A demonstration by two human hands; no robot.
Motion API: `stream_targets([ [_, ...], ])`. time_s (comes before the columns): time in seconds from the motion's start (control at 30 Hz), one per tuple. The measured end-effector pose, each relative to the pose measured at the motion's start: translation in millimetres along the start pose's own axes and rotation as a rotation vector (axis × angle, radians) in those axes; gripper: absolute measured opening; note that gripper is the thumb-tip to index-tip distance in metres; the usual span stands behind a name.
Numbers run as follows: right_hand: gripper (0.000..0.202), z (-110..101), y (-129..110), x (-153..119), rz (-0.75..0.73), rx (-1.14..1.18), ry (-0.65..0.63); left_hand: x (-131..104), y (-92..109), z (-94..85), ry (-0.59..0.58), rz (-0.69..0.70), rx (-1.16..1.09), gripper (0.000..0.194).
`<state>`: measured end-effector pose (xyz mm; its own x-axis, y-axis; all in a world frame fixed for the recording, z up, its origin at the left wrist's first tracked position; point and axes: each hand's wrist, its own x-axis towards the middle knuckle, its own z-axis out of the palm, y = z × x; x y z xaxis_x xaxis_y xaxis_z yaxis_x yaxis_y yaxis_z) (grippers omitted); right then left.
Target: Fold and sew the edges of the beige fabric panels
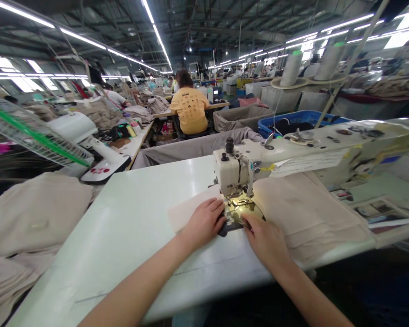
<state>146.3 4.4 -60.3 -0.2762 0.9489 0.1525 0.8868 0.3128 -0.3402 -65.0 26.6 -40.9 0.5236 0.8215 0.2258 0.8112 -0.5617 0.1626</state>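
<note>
A cream sewing machine (233,168) stands on the pale table, its lit metal needle plate (243,212) under the head. Just left of the plate, my left hand (206,219) lies palm down with its fingers stretched over a beige fabric piece (182,214). My right hand (264,236) is at the plate's front right edge, fingers curled and thumb and index finger together; whatever they may hold is too small to make out. A beige fabric stack (303,204) lies right of the plate, partly under the machine arm.
The pale tabletop (136,218) spreads left. More beige fabric (37,213) is piled at the far left, below a white fan (75,131). Behind the table stand a grey cloth-lined bin (191,147) and a blue basket (266,125). A person in a yellow shirt (190,109) sits beyond.
</note>
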Motion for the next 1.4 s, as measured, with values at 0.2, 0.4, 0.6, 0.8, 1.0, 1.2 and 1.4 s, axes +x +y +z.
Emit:
stream_targets([
  [0.2,0.032,8,13,-4,-0.051,0.064,0.069,-23,5,-27.6,-0.118,0.055,-0.159,0.036],
  [0.4,0.032,6,22,-6,0.039,0.288,0.197,-26,-12,-31.0,-0.175,-0.298,0.170,0.024],
  [0.6,0.036,-5,23,-13,-0.163,0.482,0.093,-32,-3,-30.3,-0.229,-0.662,0.394,0.032],
  [0.8,0.045,-12,14,-15,-0.260,0.270,-0.097,-37,-2,-34.8,-0.233,-0.668,0.417,0.033],
  [1.0,0.048,-17,8,-16,-0.304,0.107,-0.179,-30,9,-28.0,-0.146,-0.349,0.295,0.025],
  [1.2,0.056,-15,8,-18,-0.338,0.070,-0.183,-9,30,-1.0,-0.087,0.084,0.092,0.033],
  [1.4,0.057,-11,13,-2,-0.285,0.081,-0.149,6,34,3.4,-0.076,-0.038,0.165,0.028],
])
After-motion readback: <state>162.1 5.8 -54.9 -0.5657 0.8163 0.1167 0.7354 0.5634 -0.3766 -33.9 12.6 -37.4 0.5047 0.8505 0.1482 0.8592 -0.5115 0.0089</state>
